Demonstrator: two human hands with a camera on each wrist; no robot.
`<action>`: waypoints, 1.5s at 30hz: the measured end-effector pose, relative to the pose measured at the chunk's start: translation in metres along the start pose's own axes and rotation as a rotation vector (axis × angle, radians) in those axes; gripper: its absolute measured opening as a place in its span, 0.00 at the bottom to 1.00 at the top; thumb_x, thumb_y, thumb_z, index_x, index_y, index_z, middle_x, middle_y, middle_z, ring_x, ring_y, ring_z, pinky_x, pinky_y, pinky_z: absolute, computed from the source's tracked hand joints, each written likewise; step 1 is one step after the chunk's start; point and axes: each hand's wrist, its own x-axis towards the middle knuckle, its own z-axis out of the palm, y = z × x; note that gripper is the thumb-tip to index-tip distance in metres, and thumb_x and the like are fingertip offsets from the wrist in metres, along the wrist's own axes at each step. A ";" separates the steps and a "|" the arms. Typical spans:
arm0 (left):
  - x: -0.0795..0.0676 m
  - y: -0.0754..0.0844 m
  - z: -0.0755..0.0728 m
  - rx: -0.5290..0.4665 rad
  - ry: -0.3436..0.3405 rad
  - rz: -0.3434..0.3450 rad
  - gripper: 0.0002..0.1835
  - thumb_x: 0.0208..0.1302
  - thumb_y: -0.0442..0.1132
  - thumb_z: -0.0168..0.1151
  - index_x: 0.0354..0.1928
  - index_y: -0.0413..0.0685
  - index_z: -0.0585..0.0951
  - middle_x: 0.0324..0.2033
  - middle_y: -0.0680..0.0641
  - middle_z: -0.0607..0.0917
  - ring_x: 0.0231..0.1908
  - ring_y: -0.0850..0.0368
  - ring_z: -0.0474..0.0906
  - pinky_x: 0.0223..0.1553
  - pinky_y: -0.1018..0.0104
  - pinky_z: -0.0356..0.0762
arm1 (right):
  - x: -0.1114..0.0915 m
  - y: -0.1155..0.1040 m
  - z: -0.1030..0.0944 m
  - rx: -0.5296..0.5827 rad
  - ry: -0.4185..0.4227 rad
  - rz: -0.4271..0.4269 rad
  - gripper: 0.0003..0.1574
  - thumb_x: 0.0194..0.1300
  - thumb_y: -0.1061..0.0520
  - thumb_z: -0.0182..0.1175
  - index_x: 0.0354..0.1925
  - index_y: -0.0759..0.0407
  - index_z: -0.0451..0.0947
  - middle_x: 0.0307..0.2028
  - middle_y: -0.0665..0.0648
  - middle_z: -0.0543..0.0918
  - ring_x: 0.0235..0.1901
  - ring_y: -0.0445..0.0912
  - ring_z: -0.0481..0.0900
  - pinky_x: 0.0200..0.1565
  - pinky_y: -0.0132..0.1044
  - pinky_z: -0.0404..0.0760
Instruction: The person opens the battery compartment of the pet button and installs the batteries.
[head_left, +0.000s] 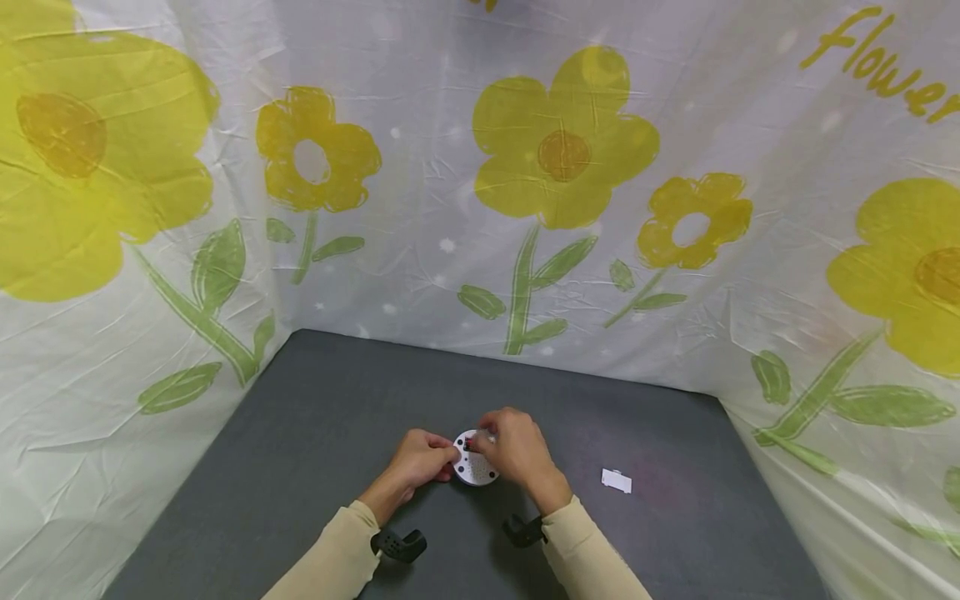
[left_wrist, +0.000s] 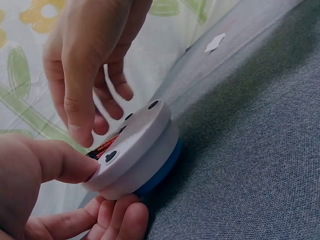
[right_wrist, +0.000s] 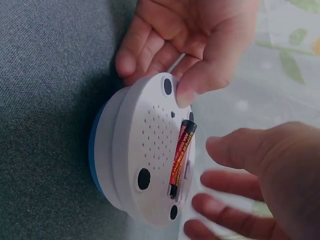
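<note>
A round white device (head_left: 476, 475) with a blue lower part is held tilted, its underside with black feet and small speaker holes facing up. My left hand (head_left: 422, 458) pinches its edge, thumb on the underside and fingers beneath. In the right wrist view a red-and-black AAA battery (right_wrist: 182, 157) lies at the slot in that underside. Just over the battery is my right hand (head_left: 519, 442); its fingers are loosely bent and apart from the battery, with nothing between them. A small white battery cover (head_left: 617, 481) lies on the table to the right.
The dark grey table (head_left: 360, 383) lies under both hands. White cloth (head_left: 420, 275) printed with yellow flowers rises along its back and sides. Black wrist bands (head_left: 401, 546) sit at both sleeve cuffs.
</note>
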 end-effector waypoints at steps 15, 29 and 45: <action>-0.001 0.000 0.000 0.039 -0.005 -0.005 0.11 0.64 0.32 0.69 0.45 0.30 0.89 0.35 0.43 0.91 0.29 0.58 0.86 0.34 0.65 0.90 | 0.000 0.004 0.013 0.121 -0.108 0.243 0.28 0.68 0.42 0.74 0.52 0.63 0.90 0.42 0.60 0.91 0.34 0.48 0.83 0.32 0.43 0.85; -0.001 0.001 -0.001 0.014 -0.017 0.006 0.11 0.63 0.30 0.69 0.45 0.30 0.89 0.33 0.44 0.91 0.28 0.59 0.85 0.33 0.65 0.90 | 0.005 0.013 0.009 0.297 -0.124 0.307 0.21 0.65 0.45 0.78 0.45 0.61 0.90 0.35 0.57 0.87 0.28 0.46 0.81 0.25 0.37 0.82; -0.001 -0.001 0.000 0.002 -0.019 0.002 0.13 0.62 0.30 0.69 0.46 0.29 0.88 0.33 0.44 0.90 0.28 0.59 0.85 0.33 0.65 0.89 | -0.006 0.032 -0.006 0.245 -0.100 0.199 0.15 0.68 0.49 0.76 0.45 0.59 0.92 0.38 0.55 0.92 0.36 0.45 0.86 0.37 0.43 0.87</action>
